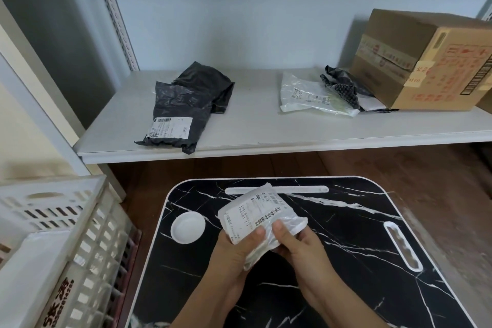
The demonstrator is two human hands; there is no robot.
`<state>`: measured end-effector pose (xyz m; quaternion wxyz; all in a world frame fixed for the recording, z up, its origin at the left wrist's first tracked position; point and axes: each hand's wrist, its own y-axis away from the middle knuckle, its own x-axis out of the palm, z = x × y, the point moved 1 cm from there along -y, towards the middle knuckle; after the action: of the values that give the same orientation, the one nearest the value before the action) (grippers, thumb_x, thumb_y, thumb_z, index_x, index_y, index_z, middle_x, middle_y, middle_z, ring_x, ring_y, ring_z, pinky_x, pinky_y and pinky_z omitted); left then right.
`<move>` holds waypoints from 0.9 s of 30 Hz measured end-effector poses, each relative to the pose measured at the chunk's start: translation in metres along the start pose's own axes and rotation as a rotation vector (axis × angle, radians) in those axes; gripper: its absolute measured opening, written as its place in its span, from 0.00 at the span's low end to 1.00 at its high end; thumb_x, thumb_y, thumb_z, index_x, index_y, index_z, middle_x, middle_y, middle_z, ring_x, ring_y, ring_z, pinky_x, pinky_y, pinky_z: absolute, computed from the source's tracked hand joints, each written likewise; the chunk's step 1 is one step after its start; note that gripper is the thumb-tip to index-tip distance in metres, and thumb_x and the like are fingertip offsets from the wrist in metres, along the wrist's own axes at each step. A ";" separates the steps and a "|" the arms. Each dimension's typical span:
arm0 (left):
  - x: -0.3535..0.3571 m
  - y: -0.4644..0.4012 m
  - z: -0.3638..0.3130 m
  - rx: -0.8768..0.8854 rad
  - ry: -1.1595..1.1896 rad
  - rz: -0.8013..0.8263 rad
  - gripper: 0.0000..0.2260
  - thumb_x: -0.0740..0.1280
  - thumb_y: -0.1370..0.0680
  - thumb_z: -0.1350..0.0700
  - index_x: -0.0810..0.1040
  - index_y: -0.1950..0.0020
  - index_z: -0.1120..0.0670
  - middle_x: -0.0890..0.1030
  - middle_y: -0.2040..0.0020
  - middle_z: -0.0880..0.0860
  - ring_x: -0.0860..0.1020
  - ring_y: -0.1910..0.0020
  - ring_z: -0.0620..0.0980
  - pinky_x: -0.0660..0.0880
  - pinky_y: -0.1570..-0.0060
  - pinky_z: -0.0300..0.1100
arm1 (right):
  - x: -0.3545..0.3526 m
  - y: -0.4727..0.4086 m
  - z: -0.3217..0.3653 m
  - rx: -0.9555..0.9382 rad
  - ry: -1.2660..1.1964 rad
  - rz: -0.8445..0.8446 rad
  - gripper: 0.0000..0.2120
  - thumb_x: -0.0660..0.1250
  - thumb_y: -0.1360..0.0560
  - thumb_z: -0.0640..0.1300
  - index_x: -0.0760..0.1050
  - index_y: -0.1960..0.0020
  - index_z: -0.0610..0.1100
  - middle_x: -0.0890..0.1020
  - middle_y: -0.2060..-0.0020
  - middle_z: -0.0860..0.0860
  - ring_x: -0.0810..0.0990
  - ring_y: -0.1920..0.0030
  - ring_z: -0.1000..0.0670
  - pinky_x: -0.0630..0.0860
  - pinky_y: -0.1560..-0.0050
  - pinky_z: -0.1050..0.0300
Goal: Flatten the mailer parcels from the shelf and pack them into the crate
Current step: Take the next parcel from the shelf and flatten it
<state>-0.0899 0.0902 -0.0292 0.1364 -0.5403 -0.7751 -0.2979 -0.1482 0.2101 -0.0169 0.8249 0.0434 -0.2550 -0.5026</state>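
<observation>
Both my hands hold a white mailer parcel [253, 214] with a barcode label above the black marble-pattern table [332, 234]. My left hand [237, 247] grips its lower left edge, thumb on the label. My right hand [295, 242] pinches its crumpled lower right part. On the shelf [253, 133] lie a black mailer [181, 112] with a white label, a clear mailer [311, 96], and a crumpled dark mailer [343, 85]. The white slatted crate [87, 234] stands at the lower left, with a white mailer [26, 274] inside.
A large cardboard box [426, 61] stands on the shelf at the right. A white round dish recess [187, 227] and two slots mark the tabletop. A shelf upright [114, 13] rises at the left. Brown wooden floor shows between shelf and table.
</observation>
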 end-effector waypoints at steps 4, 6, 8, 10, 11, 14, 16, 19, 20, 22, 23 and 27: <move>0.004 0.003 -0.002 -0.094 -0.036 -0.051 0.19 0.73 0.27 0.52 0.77 0.38 0.55 0.83 0.45 0.56 0.81 0.45 0.55 0.79 0.50 0.46 | -0.002 -0.002 -0.003 0.007 0.035 -0.066 0.20 0.70 0.30 0.49 0.77 0.42 0.40 0.85 0.51 0.45 0.84 0.50 0.48 0.77 0.46 0.54; 0.005 0.000 -0.004 -0.172 -0.041 -0.144 0.21 0.72 0.30 0.47 0.78 0.40 0.55 0.84 0.48 0.55 0.82 0.46 0.54 0.77 0.49 0.46 | -0.003 -0.004 -0.002 0.052 0.001 -0.082 0.18 0.69 0.28 0.50 0.78 0.43 0.40 0.85 0.52 0.45 0.84 0.50 0.48 0.77 0.46 0.53; 0.003 -0.005 -0.008 -0.242 0.080 -0.212 0.24 0.73 0.31 0.47 0.78 0.40 0.59 0.84 0.48 0.59 0.82 0.47 0.58 0.77 0.44 0.52 | -0.002 -0.005 0.002 0.124 -0.104 -0.049 0.15 0.66 0.24 0.47 0.76 0.41 0.40 0.85 0.50 0.44 0.84 0.48 0.46 0.78 0.45 0.48; -0.004 -0.010 -0.015 -0.263 0.195 -0.261 0.25 0.74 0.31 0.53 0.75 0.38 0.63 0.82 0.46 0.63 0.81 0.46 0.62 0.76 0.43 0.57 | -0.001 -0.005 0.006 0.185 -0.203 0.007 0.14 0.64 0.23 0.44 0.74 0.39 0.39 0.84 0.48 0.42 0.83 0.47 0.43 0.79 0.49 0.44; -0.010 -0.013 -0.018 -0.257 0.216 -0.279 0.25 0.73 0.32 0.58 0.74 0.37 0.63 0.82 0.46 0.64 0.81 0.46 0.63 0.76 0.44 0.58 | -0.001 -0.005 0.007 0.199 -0.211 0.035 0.14 0.63 0.22 0.43 0.74 0.38 0.39 0.83 0.47 0.41 0.83 0.47 0.42 0.80 0.51 0.44; -0.022 -0.017 -0.025 -0.217 0.213 -0.270 0.24 0.70 0.33 0.67 0.74 0.37 0.63 0.82 0.46 0.63 0.80 0.45 0.63 0.77 0.47 0.57 | -0.003 -0.005 0.006 0.165 -0.165 0.057 0.13 0.62 0.22 0.41 0.74 0.38 0.40 0.84 0.47 0.43 0.83 0.47 0.43 0.81 0.52 0.48; -0.021 -0.012 -0.025 -0.210 0.202 -0.204 0.23 0.69 0.33 0.69 0.75 0.39 0.63 0.82 0.46 0.62 0.81 0.46 0.62 0.79 0.50 0.56 | -0.005 -0.006 0.007 0.115 -0.114 0.042 0.13 0.60 0.21 0.39 0.75 0.39 0.41 0.84 0.47 0.43 0.83 0.47 0.44 0.80 0.49 0.48; -0.020 -0.004 -0.022 -0.216 0.207 -0.131 0.23 0.69 0.33 0.69 0.74 0.38 0.63 0.82 0.45 0.63 0.81 0.47 0.62 0.81 0.54 0.54 | -0.010 -0.012 0.010 0.053 0.007 -0.014 0.11 0.58 0.20 0.39 0.76 0.40 0.40 0.84 0.49 0.44 0.83 0.48 0.44 0.77 0.44 0.45; -0.021 -0.003 -0.021 -0.218 0.218 -0.120 0.21 0.69 0.31 0.67 0.74 0.38 0.63 0.82 0.45 0.63 0.81 0.47 0.61 0.81 0.53 0.55 | -0.013 -0.014 0.011 0.039 0.036 -0.037 0.11 0.58 0.20 0.39 0.76 0.41 0.41 0.85 0.49 0.44 0.84 0.48 0.45 0.77 0.44 0.44; -0.024 0.000 -0.023 -0.235 0.182 -0.111 0.17 0.68 0.28 0.61 0.74 0.40 0.61 0.82 0.46 0.63 0.81 0.46 0.61 0.79 0.49 0.56 | -0.018 -0.018 0.013 0.043 0.114 -0.062 0.11 0.58 0.19 0.40 0.77 0.42 0.42 0.85 0.51 0.46 0.84 0.49 0.46 0.78 0.44 0.44; -0.027 -0.001 -0.023 -0.242 0.101 -0.121 0.15 0.69 0.27 0.59 0.75 0.41 0.61 0.83 0.46 0.62 0.81 0.47 0.61 0.79 0.48 0.56 | -0.020 -0.019 0.012 0.060 0.186 -0.072 0.10 0.58 0.19 0.41 0.77 0.43 0.43 0.85 0.51 0.47 0.84 0.49 0.46 0.78 0.44 0.44; -0.030 -0.009 -0.012 -0.249 -0.404 -0.186 0.19 0.74 0.31 0.64 0.75 0.42 0.60 0.85 0.52 0.56 0.84 0.53 0.57 0.78 0.47 0.57 | -0.025 -0.027 0.004 0.049 0.577 -0.177 0.11 0.60 0.20 0.50 0.78 0.50 0.46 0.85 0.57 0.49 0.84 0.54 0.46 0.79 0.47 0.42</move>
<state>-0.0881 0.0584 -0.0385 -0.1168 -0.5277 -0.7903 -0.2885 -0.1811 0.2189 -0.0318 0.8150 0.2265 -0.0173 -0.5330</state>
